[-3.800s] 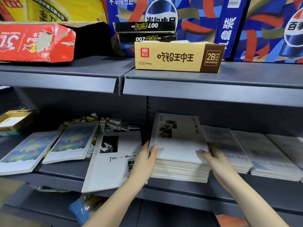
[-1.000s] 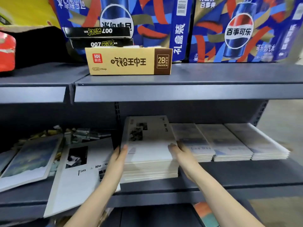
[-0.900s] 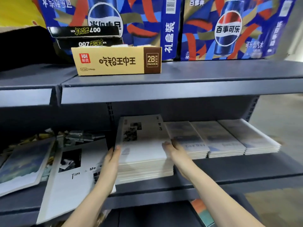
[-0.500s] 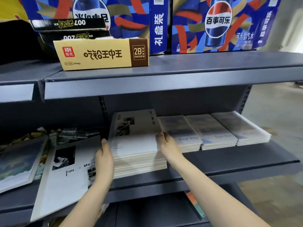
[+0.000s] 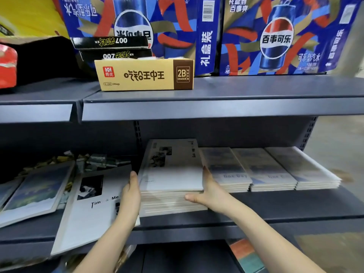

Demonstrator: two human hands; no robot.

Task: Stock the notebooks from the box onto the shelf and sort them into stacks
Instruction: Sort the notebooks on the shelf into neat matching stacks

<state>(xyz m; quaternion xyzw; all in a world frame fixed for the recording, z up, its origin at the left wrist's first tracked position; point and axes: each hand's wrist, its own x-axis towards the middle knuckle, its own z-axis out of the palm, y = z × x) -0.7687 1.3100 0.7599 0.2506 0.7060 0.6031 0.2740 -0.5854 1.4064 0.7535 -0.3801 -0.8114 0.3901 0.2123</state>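
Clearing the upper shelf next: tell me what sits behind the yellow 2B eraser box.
Two stacked black 007 boxes, then a blue Pepsi carton. The eraser box hides the lower box's base.

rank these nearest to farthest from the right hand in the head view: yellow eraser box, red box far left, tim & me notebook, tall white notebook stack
1. Tall white notebook stack: touching the right hand, just to its left.
2. Tim & Me notebook: same shelf, further left.
3. Yellow eraser box: shelf above, up and left.
4. Red box: upper shelf, far left edge.
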